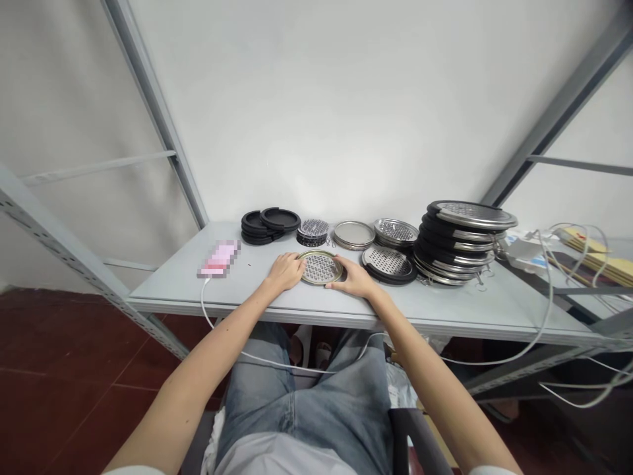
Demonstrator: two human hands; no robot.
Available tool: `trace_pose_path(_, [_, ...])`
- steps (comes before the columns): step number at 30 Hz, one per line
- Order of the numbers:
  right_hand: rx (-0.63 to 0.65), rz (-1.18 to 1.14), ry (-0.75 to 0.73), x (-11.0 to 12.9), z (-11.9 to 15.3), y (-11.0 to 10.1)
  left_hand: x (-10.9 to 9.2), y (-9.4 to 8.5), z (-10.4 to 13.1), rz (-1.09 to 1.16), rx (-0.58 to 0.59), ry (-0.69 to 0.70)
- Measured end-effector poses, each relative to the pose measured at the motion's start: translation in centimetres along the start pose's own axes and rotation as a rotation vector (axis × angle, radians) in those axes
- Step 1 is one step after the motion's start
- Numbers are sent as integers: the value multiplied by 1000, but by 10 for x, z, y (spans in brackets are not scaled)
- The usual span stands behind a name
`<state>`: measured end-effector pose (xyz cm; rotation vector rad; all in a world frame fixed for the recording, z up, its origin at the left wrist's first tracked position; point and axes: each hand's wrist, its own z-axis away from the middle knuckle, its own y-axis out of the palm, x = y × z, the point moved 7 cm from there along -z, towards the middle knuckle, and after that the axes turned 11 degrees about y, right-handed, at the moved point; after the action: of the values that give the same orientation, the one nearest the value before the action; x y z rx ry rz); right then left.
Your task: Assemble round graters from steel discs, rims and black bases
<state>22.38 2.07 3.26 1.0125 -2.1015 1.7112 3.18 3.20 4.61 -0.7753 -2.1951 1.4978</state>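
Observation:
A round metal frame with a patterned perforated disc (pixel 320 268) lies flat near the table's front edge. My left hand (pixel 287 271) grips its left rim, and my right hand (pixel 353 277) holds the right rim between thumb and fingers. Just right of it, another perforated disc (pixel 388 262) rests on a black ring. Behind are a small stack of patterned discs (pixel 313 229), a stack of plain metal rings (pixel 354 234) and a stack with a perforated disc on top (pixel 396 231). Black rings (pixel 279 219) are piled at the back left.
A tall stack of assembled round pieces (pixel 467 241) stands on the right of the grey table (pixel 168 290). At left lies a blurred pink phone (pixel 219 258) with a white cable. Cables and yellow packets (pixel 610 264) lie far right; metal posts flank the table.

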Motion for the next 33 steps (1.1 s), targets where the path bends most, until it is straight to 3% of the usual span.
trace_pose_path(9, [-1, 1, -3, 0, 0, 0, -6, -1, -2, -11, 39, 1])
trace_pose_path(16, [-6, 0, -3, -1, -2, 1, -6, -3, 4, 57, -40, -15])
trace_pose_path(25, [-26, 55, 5, -11, -6, 8, 3, 0, 8, 109, -56, -75])
trace_pose_path(33, [-70, -15, -26, -13, -9, 6, 2, 0, 8, 204, -75, -19])
